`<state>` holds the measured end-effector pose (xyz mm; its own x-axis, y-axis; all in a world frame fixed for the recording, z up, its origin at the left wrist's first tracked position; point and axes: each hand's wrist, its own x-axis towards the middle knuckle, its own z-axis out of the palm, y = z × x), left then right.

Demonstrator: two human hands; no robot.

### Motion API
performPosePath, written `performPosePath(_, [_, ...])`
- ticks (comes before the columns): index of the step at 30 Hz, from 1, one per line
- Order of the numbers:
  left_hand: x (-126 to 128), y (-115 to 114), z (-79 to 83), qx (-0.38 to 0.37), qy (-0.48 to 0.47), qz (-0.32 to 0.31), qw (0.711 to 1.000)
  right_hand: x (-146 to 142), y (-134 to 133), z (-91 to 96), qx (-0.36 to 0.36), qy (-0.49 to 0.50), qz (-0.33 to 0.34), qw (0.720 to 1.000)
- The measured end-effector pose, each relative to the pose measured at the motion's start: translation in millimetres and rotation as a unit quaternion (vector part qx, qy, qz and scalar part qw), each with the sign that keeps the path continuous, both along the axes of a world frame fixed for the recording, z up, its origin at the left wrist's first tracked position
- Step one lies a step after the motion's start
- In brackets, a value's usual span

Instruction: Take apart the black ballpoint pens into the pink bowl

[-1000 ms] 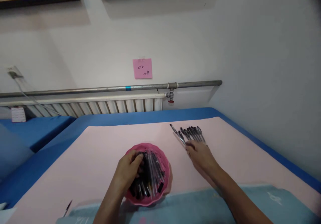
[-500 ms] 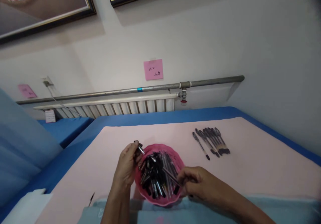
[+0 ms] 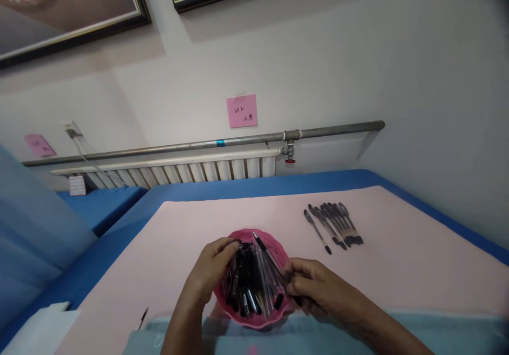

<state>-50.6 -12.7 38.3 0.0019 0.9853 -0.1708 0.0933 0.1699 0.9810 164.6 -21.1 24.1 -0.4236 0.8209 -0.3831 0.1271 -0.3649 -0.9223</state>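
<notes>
A pink scalloped bowl [image 3: 254, 323] stands near the front edge of the table, filled with black pen caps, clear pen barrels and other pen parts [image 3: 250, 281]. My right hand [image 3: 312, 286], at the bowl's right rim, grips a pen [image 3: 268, 253] whose silver tip points up and left over the bowl. Over the left side of the bowl, my left hand [image 3: 217, 265] has its fingers bent together among the dark parts; what they pinch is hidden. To the right, several capped black pens [image 3: 336, 225] lie side by side on the pink cloth.
A pink cloth [image 3: 183, 228] covers the blue table. A thin dark pen part [image 3: 143, 318] lies at the front left, near white sheets [image 3: 43, 328]. Behind the table are a radiator [image 3: 199, 169] and a metal pipe with a valve [image 3: 290, 151].
My left hand has lowered into the bowl, and the small silver-tipped part it held no longer shows. The pen in my right hand has swung more upright, its tip now higher.
</notes>
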Motion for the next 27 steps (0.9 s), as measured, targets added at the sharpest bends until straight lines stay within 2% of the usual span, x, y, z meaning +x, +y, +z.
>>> performPosePath(4, [16.2, -1.8, -0.1, -0.018, -0.19, -0.064, 0.98, -3.8, -3.4, -1.9, -0.009, 0.033, 0.013, 0.999])
performPosePath(7, [21.3, -1.5, -1.9, -0.031, -0.249, -0.063, 0.966, -5.1, -7.3, 0.7, -0.037, 0.026, 0.037, 0.998])
performPosePath(11, [24.5, -0.4, -3.5, -0.026, -0.265, -0.035, 0.963, -6.0, -10.9, 5.0, -0.046, 0.036, 0.058, 0.997])
performPosePath(17, [28.6, -0.5, -3.1, -0.006, -0.271, 0.004, 0.963, -8.6, -11.0, 0.8, 0.002, 0.051, 0.041, 0.998])
performPosePath(20, [27.1, -0.1, -3.1, -0.008, -0.294, -0.001, 0.956, -9.6, -12.2, 2.5, 0.001, 0.071, 0.047, 0.996])
performPosePath(24, [26.1, 0.2, -3.5, -0.007, -0.315, -0.007, 0.949, -12.7, -15.1, 7.0, -0.001, 0.14, 0.099, 0.985])
performPosePath(27, [27.4, -0.5, -3.7, -0.009, -0.306, -0.011, 0.952, -16.3, -16.8, 7.5, -0.012, 0.134, 0.084, 0.987])
